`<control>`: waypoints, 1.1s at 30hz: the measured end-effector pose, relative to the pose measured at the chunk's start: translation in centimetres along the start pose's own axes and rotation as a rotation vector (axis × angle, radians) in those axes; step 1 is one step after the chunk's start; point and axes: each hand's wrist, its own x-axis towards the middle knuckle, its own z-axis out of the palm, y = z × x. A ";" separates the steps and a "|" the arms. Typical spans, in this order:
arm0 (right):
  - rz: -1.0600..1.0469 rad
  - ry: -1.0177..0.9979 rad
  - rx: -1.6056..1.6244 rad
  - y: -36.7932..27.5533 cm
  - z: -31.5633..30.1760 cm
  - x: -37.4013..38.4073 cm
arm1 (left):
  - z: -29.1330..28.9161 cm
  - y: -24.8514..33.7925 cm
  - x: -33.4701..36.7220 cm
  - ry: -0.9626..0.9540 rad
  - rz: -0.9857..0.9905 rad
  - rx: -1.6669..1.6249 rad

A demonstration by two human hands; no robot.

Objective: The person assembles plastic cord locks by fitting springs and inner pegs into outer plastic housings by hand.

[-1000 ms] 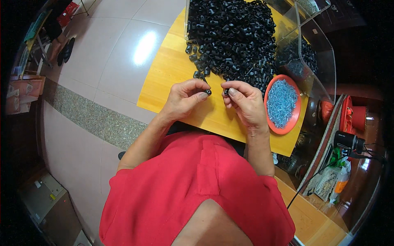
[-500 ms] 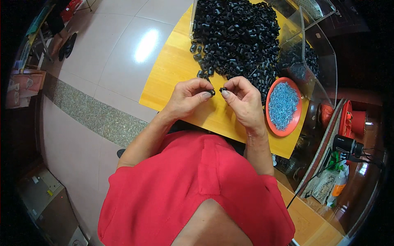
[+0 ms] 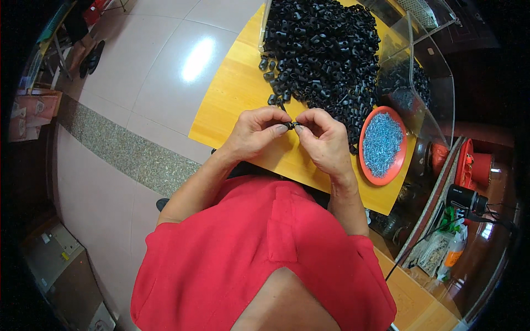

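Over the front part of the yellow table [image 3: 221, 113], my left hand [image 3: 255, 132] pinches a small black plastic piece [image 3: 289, 126] between thumb and forefinger. Facing it, my right hand [image 3: 324, 138] is closed in a pinch on another small black piece [image 3: 296, 124]. The two pieces meet between my fingertips, and the fingers mostly cover them. Just beyond my hands lies a large heap of black plastic fittings [image 3: 323, 52]. To the right of my right hand, an orange-red plate [image 3: 402, 155] holds many tiny clear, bluish bits [image 3: 382, 144].
Clear plastic panels [image 3: 430, 88] stand along the table's right side. Farther right, a shelf bears a black camera-like device [image 3: 466, 197], a red container [image 3: 482, 168] and plastic packets [image 3: 450, 251]. At the far left, a person's foot in a dark shoe [image 3: 95, 58] rests on the tiled floor [image 3: 110, 176].
My hands have come together, so the two black pieces, apart before, now touch or nearly touch. The right hand moved slightly left; both still pinch.
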 end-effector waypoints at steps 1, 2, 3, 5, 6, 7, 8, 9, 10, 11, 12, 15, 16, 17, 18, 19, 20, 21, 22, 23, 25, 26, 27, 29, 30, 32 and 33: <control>0.000 0.001 -0.001 -0.1 0.0 0.0 | 0.0 -0.1 0.0 0.001 0.010 0.055; -0.054 0.014 -0.052 -0.2 0.1 0.0 | 0.0 -0.1 0.1 0.001 0.021 0.110; -0.109 0.027 -0.103 -0.3 0.1 0.0 | 0.0 -0.1 0.0 0.002 0.021 0.110; -0.250 0.042 -0.206 -0.3 0.2 0.1 | 0.1 -0.2 0.0 0.028 0.048 0.158; -0.390 0.058 -0.310 -0.3 0.2 0.1 | 0.2 -0.2 0.0 0.027 0.047 0.157; -0.389 0.058 -0.311 -0.3 0.3 0.1 | 0.2 -0.1 0.0 0.043 0.080 0.242; -0.402 0.050 -0.355 -0.3 0.4 0.1 | 0.2 0.0 0.0 0.058 0.113 0.327; -0.417 0.041 -0.398 -0.3 0.5 0.1 | 0.2 -0.1 0.0 0.059 0.114 0.327; -0.417 0.041 -0.398 -0.3 0.5 0.1 | 0.2 -0.2 0.0 0.068 0.136 0.323; -0.386 0.031 -0.317 -0.3 0.5 0.1 | 0.1 -0.2 0.0 0.077 0.158 0.320; -0.354 0.022 -0.238 -0.3 0.4 0.1 | 0.1 -0.2 -0.1 0.076 0.158 0.319; -0.244 -0.104 -0.123 0.3 -0.5 0.5 | 0.1 -0.2 -0.2 0.039 0.155 0.286; -0.061 -0.172 -0.040 0.2 -0.7 0.6 | 0.1 -0.1 -0.3 0.037 0.148 0.277; -0.061 -0.175 -0.040 0.4 -0.8 0.7 | 0.1 0.0 -0.4 0.036 0.142 0.269; 0.004 -0.200 0.023 0.7 -0.7 0.9 | 0.1 0.0 -0.3 0.037 0.142 0.269; 0.069 -0.225 0.087 0.8 -0.7 1.1 | 0.1 0.0 -0.3 0.040 0.145 0.277; 0.068 -0.226 0.086 0.9 -0.8 1.3 | 0.1 -0.1 -0.2 0.044 0.148 0.285; 0.081 -0.247 0.103 0.9 -0.9 1.5 | 0.0 0.0 -0.2 0.044 0.147 0.285; 0.094 -0.268 0.120 1.0 -0.9 1.6 | 0.0 0.0 -0.2 0.039 0.151 0.298; 0.095 -0.267 0.120 1.0 -0.9 1.8 | 0.0 0.0 -0.2 0.033 0.155 0.311; 0.165 -0.323 0.181 1.0 -0.9 2.2 | -0.1 -0.1 -0.2 0.028 0.151 0.317; 0.167 -0.324 0.183 1.0 -0.9 2.2 | -0.1 -0.1 -0.3 0.021 0.150 0.323; 0.137 -0.328 0.104 1.0 -0.9 2.2 | -0.1 -0.1 -0.2 0.020 0.150 0.323; 0.108 -0.329 0.026 0.8 -0.8 2.2 | -0.2 0.2 -0.1 -0.003 0.176 0.383; 0.067 -0.286 -0.069 0.4 -0.6 2.1 | -0.1 0.1 -0.1 -0.002 0.175 0.383; 0.024 -0.241 -0.162 0.2 -0.5 2.1 | 0.0 0.0 -0.2 0.038 0.128 0.307; -0.013 -0.242 -0.177 0.1 -0.5 2.0 | 0.0 0.1 -0.2 0.035 0.128 0.308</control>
